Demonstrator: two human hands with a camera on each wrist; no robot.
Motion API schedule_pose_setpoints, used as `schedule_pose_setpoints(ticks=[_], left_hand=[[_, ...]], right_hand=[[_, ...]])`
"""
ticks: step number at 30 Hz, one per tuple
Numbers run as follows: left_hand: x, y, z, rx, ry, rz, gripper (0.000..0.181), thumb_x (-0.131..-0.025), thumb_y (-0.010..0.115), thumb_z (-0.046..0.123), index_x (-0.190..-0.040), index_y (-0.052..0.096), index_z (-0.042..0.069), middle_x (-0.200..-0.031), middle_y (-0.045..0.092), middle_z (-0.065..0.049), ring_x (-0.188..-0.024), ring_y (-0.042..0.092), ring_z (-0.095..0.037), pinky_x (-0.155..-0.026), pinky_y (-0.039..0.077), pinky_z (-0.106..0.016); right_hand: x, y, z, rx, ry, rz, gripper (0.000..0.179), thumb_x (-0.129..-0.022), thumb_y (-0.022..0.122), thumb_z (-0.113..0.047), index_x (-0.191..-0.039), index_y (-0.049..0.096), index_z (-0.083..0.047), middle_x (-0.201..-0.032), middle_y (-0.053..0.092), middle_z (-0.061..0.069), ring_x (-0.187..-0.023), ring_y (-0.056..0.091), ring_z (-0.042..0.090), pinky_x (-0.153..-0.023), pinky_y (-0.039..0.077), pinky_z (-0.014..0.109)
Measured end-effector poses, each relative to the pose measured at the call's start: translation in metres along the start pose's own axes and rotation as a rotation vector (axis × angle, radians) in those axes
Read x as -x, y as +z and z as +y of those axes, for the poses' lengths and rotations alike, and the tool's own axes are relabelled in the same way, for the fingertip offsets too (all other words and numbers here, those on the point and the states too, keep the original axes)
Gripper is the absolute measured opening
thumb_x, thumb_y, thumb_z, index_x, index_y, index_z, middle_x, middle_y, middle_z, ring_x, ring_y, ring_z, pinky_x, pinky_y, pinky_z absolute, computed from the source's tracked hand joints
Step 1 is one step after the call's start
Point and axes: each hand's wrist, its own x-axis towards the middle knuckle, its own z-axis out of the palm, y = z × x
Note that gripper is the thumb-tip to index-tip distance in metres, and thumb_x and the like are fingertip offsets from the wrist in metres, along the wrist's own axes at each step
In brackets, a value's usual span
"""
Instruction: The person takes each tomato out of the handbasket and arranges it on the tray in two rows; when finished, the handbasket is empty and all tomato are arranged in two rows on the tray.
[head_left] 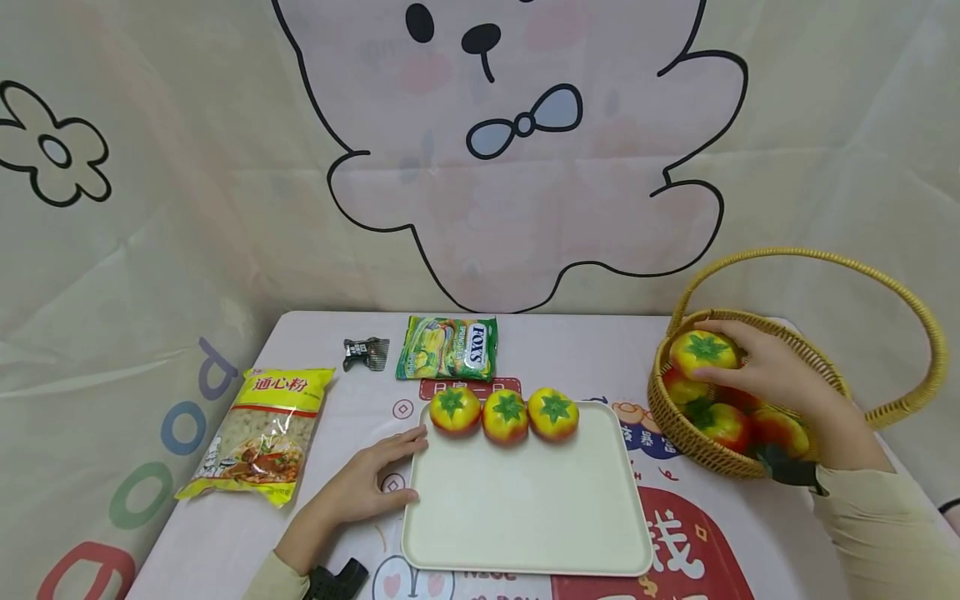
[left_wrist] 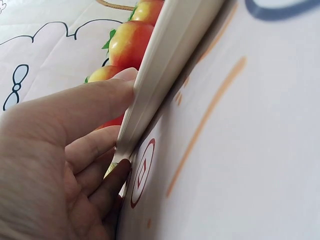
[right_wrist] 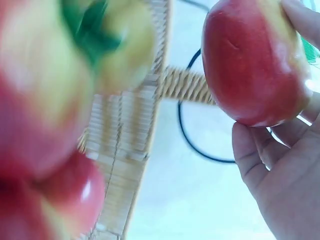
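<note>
With my right hand (head_left: 765, 367) I grip a red and yellow tomato (head_left: 703, 352) with a green leafy top, over the wicker basket (head_left: 675, 425). In the right wrist view this tomato (right_wrist: 255, 65) sits between thumb and fingers, above the basket's rim. More tomatoes (head_left: 723, 427) lie inside the basket, partly hidden by my hand and arm. My left hand (head_left: 367, 479) rests against the left edge of a cream tray (head_left: 525, 508), fingers and thumb touching its rim (left_wrist: 155, 75). Along the tray's back edge stand three tomatoes (head_left: 506, 417) in a row.
A yellow bag of pasta (head_left: 262, 433) lies at the left of the table. Behind the tray are a green candy packet (head_left: 448, 348) and a small dark wrapped piece (head_left: 366, 353). The basket's tall handle (head_left: 911, 300) arches up on the right.
</note>
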Motion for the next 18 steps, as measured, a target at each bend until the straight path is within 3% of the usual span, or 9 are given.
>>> schedule_pose_setpoints(ticks=[4, 7, 13, 18], left_hand=[[-0.001, 0.000, 0.000, 0.000, 0.003, 0.001, 0.066, -0.078, 0.074, 0.040, -0.137, 0.052, 0.020, -0.150, 0.039, 0.007, -0.138, 0.037, -0.024, -0.109, 0.034, -0.052], [-0.001, 0.000, 0.000, 0.001, 0.000, -0.002, 0.066, -0.078, 0.074, 0.040, -0.137, 0.052, 0.020, -0.150, 0.039, 0.006, -0.138, 0.037, -0.025, -0.109, 0.034, -0.052], [-0.001, 0.000, 0.000, 0.003, -0.005, -0.001, 0.067, -0.077, 0.074, 0.040, -0.137, 0.052, 0.021, -0.150, 0.039, 0.006, -0.138, 0.037, -0.026, -0.110, 0.033, -0.053], [-0.001, 0.000, 0.001, 0.008, 0.004, -0.001, 0.066, -0.077, 0.075, 0.038, -0.136, 0.053, 0.020, -0.149, 0.040, 0.004, -0.137, 0.038, -0.026, -0.109, 0.034, -0.053]], right_hand=[[0.005, 0.012, -0.014, -0.056, -0.031, 0.053, 0.069, -0.084, 0.070, -0.035, -0.141, 0.039, -0.011, -0.130, 0.044, 0.023, -0.106, 0.045, 0.039, -0.074, 0.053, 0.049], [0.008, 0.025, -0.022, -0.083, -0.067, 0.096, 0.067, -0.083, 0.072, -0.031, -0.140, 0.041, -0.013, -0.128, 0.045, 0.022, -0.102, 0.046, 0.034, -0.069, 0.050, 0.034], [0.013, 0.057, -0.033, -0.170, -0.126, 0.176, 0.065, -0.082, 0.073, -0.023, -0.139, 0.044, -0.014, -0.129, 0.048, 0.016, -0.098, 0.045, 0.019, -0.071, 0.050, 0.017], [0.016, 0.080, -0.047, -0.247, -0.105, 0.157, 0.066, -0.083, 0.073, -0.026, -0.141, 0.042, -0.018, -0.129, 0.049, 0.013, -0.103, 0.043, 0.019, -0.075, 0.049, 0.018]])
